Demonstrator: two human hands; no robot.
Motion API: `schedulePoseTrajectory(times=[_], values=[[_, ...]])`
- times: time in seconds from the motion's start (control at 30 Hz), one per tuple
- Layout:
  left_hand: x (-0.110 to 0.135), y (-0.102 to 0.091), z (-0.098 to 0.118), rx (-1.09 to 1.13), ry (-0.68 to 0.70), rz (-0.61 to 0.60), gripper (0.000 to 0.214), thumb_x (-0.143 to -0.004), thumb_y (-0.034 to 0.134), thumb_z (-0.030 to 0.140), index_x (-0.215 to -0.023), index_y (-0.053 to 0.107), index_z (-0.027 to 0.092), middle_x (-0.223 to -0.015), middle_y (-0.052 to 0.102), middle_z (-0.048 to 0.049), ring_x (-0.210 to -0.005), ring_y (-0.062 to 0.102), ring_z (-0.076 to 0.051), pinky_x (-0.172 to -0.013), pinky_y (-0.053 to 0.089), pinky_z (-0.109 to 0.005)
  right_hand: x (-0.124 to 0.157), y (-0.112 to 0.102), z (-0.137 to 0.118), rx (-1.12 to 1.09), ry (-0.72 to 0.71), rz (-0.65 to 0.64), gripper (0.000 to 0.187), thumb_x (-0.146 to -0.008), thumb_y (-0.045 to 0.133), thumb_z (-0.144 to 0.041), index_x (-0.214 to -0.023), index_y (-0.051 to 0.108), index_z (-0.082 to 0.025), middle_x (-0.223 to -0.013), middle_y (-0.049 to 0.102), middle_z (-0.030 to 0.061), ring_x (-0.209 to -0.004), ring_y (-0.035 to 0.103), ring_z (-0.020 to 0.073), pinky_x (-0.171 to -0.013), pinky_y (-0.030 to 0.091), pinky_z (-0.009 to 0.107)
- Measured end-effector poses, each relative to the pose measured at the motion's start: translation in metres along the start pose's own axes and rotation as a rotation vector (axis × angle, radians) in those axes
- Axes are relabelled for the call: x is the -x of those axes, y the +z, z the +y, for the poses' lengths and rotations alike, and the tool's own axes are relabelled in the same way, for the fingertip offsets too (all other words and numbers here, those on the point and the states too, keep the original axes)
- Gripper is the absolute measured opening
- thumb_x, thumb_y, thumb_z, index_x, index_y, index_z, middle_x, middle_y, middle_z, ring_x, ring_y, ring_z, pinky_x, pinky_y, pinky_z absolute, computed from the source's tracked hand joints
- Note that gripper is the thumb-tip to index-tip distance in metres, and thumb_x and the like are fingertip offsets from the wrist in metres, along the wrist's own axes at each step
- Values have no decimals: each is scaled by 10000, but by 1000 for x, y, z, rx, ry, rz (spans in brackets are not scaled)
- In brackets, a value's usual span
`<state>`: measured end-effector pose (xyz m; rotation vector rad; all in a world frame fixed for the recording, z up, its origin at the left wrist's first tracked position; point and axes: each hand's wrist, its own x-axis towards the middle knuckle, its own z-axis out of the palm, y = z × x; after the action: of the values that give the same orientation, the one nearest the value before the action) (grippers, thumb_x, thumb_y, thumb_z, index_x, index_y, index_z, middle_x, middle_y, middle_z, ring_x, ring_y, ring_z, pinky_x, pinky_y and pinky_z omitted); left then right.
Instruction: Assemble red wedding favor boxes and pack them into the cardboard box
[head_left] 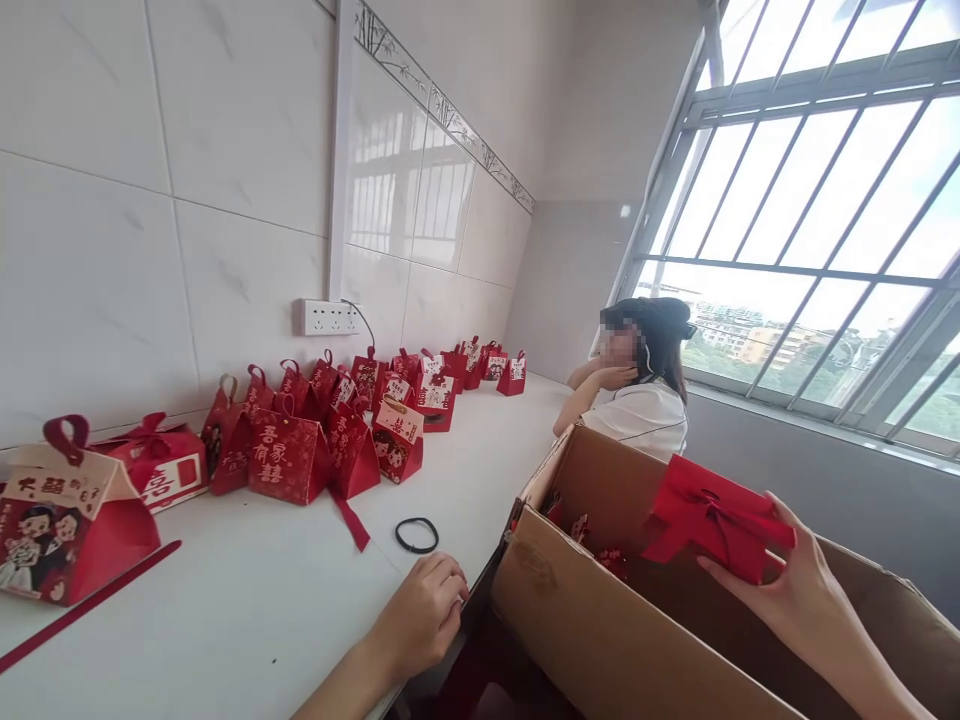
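Note:
My right hand (799, 575) grips a red gift box (716, 515) tied with a red ribbon, thumb on the near side and fingers behind. This box is tilted above the open cardboard carton (592, 610). Loosely curled, my left hand (431, 605) rests at the table's edge, and I see nothing in its fingers. Just beyond it lies a black hair tie (417, 535). Inside the carton, a few red items (611, 562) show partly, the rest hidden by its wall.
Several red gift boxes (289, 460) with loop handles line the white table (247, 600) along the tiled wall. A red ribbon strip (90, 610) lies at front left. A person (637, 400) sits beyond the carton, below the barred window (810, 200). A power strip (330, 318) is on the wall.

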<state>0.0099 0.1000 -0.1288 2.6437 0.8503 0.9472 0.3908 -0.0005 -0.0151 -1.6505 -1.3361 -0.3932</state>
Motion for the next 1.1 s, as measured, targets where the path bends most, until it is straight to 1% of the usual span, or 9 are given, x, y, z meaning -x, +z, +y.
schedulePoseTrajectory(times=[0.1,0.2,0.27,0.43,0.6,0.7,0.87,1.0,1.1], values=[[1,-2,-1,-11,-36,-28,223,-755,441,15,-833,574,175,-914,636,-49,-939,575,-211,-831,491,-372,0,-1,-8,-15,138,-96,1042,-556,703,-651,-1416,260,-262,-1101,589,156,-789,682,359,-736,558,528],[0,-2,-1,-19,-44,-15,227,-766,430,25,-840,581,176,-910,634,-53,-924,576,-212,-814,489,-372,3,4,-24,1,171,-151,1083,-536,698,-675,-1414,248,-228,-1081,610,142,-859,670,355,-802,529,553],[0,-1,-1,-16,-46,9,225,-770,432,36,-841,586,184,-900,634,-50,-910,577,-210,-798,486,-364,6,8,-34,9,123,-173,1082,-543,703,-666,-1415,246,-217,-1125,595,141,-904,658,342,-823,521,547],[0,0,-3,-15,-43,20,214,-787,438,56,-845,591,193,-890,636,-44,-914,574,-207,-800,475,-357,14,17,-61,-2,-103,-240,984,-657,687,-587,-1442,203,-243,-1260,509,132,-1034,607,294,-900,504,482],[0,-2,-2,-16,-66,-5,219,-790,436,49,-849,593,189,-899,640,-40,-913,575,-202,-811,477,-362,18,16,-82,-45,-256,-307,925,-713,691,-474,-1456,173,-290,-1346,442,118,-1125,560,286,-870,535,425],[-1,-3,-1,-13,-59,1,224,-788,435,51,-852,596,194,-894,643,-40,-911,575,-198,-810,480,-355,19,14,-87,-41,-296,-339,908,-723,682,-420,-1461,165,-306,-1387,385,130,-1126,558,295,-786,568,400],[0,-3,-2,-12,-62,-5,229,-790,428,56,-847,600,197,-892,643,-39,-897,574,-193,-800,475,-347,20,13,-85,-53,-266,-364,886,-737,663,-374,-1461,154,-341,-1398,368,125,-1050,597,272,-653,586,334],[0,-1,-3,-9,-55,13,213,-792,434,62,-834,595,196,-887,642,-40,-888,572,-199,-788,472,-351,19,14,-78,-14,-294,-297,911,-733,681,-427,-1468,154,-322,-1373,401,114,-1111,566,284,-771,574,369],[0,0,-3,-16,-50,23,215,-795,430,61,-833,592,197,-880,642,-39,-887,573,-201,-786,472,-352,14,15,-70,35,-256,-220,947,-716,685,-496,-1472,160,-276,-1314,452,122,-1093,575,293,-857,542,417]])
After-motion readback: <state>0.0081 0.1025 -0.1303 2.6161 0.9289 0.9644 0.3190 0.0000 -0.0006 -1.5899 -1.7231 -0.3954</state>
